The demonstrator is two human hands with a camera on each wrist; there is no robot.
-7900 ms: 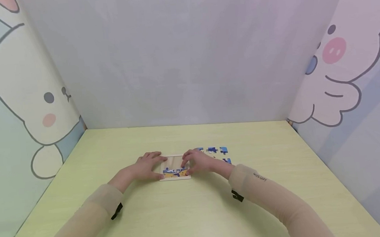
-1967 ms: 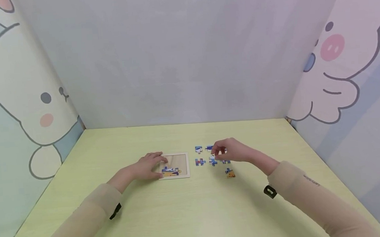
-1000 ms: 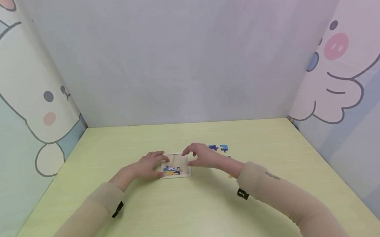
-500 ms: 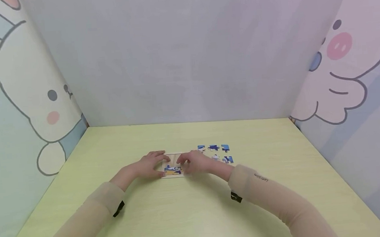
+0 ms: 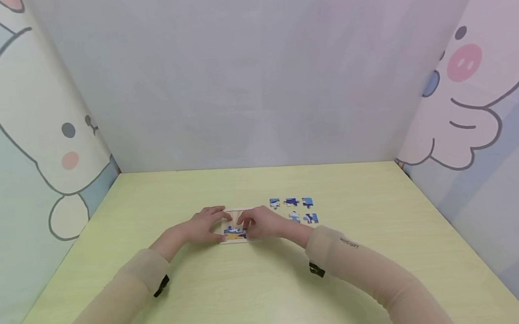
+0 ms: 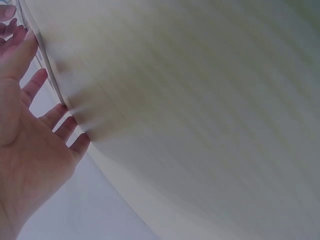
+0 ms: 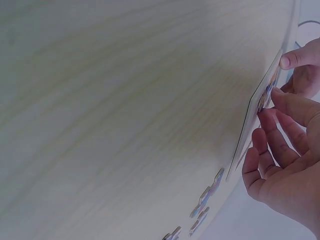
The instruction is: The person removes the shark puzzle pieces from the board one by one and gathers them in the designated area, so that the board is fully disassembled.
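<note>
A small wooden puzzle tray (image 5: 236,242) lies on the table, with blue, white and orange puzzle pieces (image 5: 234,233) along its near side. My left hand (image 5: 202,226) rests on the tray's left edge with its fingers spread, thumb at the near corner. Over the tray's right part is my right hand (image 5: 263,223), fingers bent. In the right wrist view, its thumb and index finger close on a puzzle piece (image 7: 265,100) in the tray. That piece is mostly hidden by the fingers, and the right hand covers the tray's right edge.
Loose puzzle pieces lie right of the tray, among them a blue corner piece (image 5: 307,202), a dark blue piece (image 5: 291,202) and a blue-and-white piece (image 5: 310,218). Patterned side walls and a grey back wall (image 5: 253,81) enclose the yellowish table (image 5: 251,295).
My right hand has moved from the loose pieces leftward onto the tray, its fingers closing over the pieces there. Lately it has shifted slightly left. My left hand stays on the tray.
</note>
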